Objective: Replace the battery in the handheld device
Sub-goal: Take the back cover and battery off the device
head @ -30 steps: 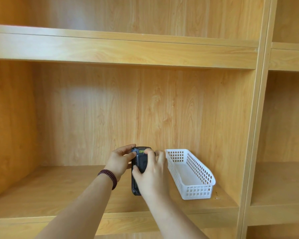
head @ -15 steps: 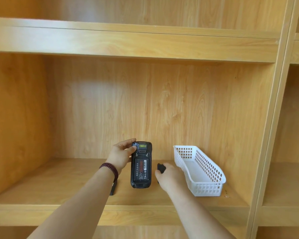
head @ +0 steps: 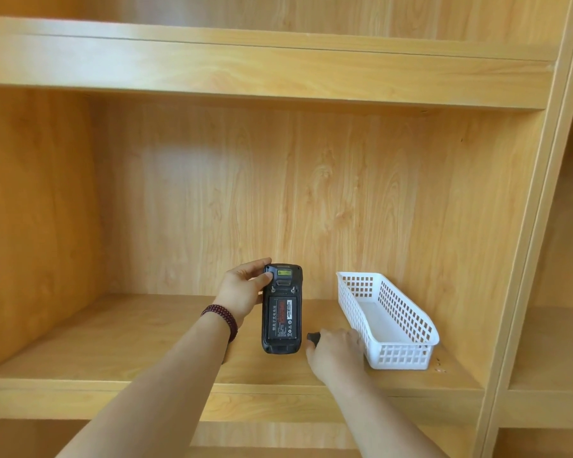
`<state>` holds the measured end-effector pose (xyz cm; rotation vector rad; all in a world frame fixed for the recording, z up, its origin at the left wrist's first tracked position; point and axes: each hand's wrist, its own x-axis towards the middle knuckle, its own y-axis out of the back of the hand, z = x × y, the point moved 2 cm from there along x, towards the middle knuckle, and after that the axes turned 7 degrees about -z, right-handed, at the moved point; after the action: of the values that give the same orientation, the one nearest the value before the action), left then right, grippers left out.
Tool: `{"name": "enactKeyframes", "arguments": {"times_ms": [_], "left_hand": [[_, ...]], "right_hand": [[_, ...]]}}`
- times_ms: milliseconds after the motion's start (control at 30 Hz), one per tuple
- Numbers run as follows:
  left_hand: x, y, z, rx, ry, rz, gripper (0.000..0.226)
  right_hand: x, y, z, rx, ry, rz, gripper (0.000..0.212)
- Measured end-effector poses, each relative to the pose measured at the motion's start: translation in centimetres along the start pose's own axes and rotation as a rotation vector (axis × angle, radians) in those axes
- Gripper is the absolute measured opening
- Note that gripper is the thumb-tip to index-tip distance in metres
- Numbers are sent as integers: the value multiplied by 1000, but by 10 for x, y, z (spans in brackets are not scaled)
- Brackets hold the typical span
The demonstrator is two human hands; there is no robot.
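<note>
— Where is the handheld device (head: pixel 281 309), and which way does it point?

— It stands up tall above the wooden shelf (head: pixel 146 342), long way up and down. Its open back faces the person, and the battery (head: pixel 281 318) shows inside.

— What does the left hand (head: pixel 242 292) do?

— It grips the top left of the device, thumb on the back.

— And the right hand (head: pixel 336 350)?

— It is low and to the right, just beside the white basket (head: pixel 404 357). Its fingers curl round a small dark piece (head: pixel 312 337), mostly hidden.

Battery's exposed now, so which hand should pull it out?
Right. The left hand grips the handheld device, steadying it. The right hand is beside it but holds a small dark part; set that down first.
</note>
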<state>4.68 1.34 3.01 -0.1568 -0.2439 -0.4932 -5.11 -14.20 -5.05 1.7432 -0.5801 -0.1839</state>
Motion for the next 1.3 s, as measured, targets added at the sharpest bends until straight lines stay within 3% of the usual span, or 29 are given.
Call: {"name": "enactKeyframes", "arguments": {"times_ms": [100, 167, 300, 500, 967, 1300], "left_hand": [[0, -2, 0, -7, -2, -2, 27], [0, -3, 1, -8, -4, -4, 27], [-1, -5, 3, -6, -8, -4, 26], [-3, -7, 5, 13, -11, -1, 27], [-6, -12, 4, 53, 3, -10, 27], [-6, -15, 10, 44, -21, 8, 29]], "right_hand": [[0, 6, -1, 54, 7, 67, 42], [2, 19, -6, 163, 67, 197, 43], [-5, 47, -21, 373, 350, 444, 35], [-15, 37, -24, 117, 732, 357, 38], [-25, 42, -29, -387, 889, 437, 40], [-28, 48, -27, -394, 889, 479, 43]]}}
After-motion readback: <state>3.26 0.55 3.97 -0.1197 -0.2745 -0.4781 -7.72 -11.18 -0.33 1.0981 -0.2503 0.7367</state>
